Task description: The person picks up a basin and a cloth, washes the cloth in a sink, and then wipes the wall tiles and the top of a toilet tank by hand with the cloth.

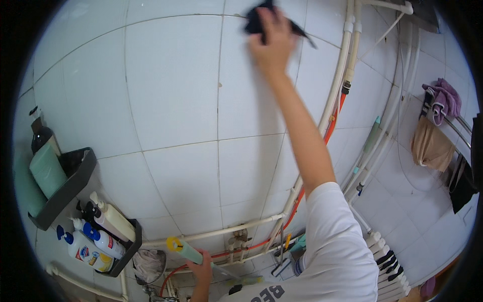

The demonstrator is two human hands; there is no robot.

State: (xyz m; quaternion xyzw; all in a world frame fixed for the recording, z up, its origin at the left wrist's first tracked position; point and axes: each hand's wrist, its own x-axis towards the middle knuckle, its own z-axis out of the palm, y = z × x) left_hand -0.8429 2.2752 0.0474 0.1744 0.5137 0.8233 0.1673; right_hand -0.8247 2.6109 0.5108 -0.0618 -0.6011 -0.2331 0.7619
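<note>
My right hand point(274, 43) is raised high on the white tiled wall point(173, 87), its fingers closed on a dark cloth point(256, 24) that presses on the tiles near the top of the view. The hand and cloth are blurred, and a thin dark end of the cloth trails to the right. Low in the view, my left hand point(202, 266) grips a pale green tube-like handle point(189, 252) with a yellow end. A thin pale rod seems to run from it down to the right; its far end is hard to make out.
Two dark corner shelves point(69, 188) with pump bottles point(115, 219) are at the left. White pipes point(337, 75) and a red hose point(334, 120) run up the wall beside my right arm. Towels point(434, 145) hang from a rack at the right, above a white radiator point(388, 264).
</note>
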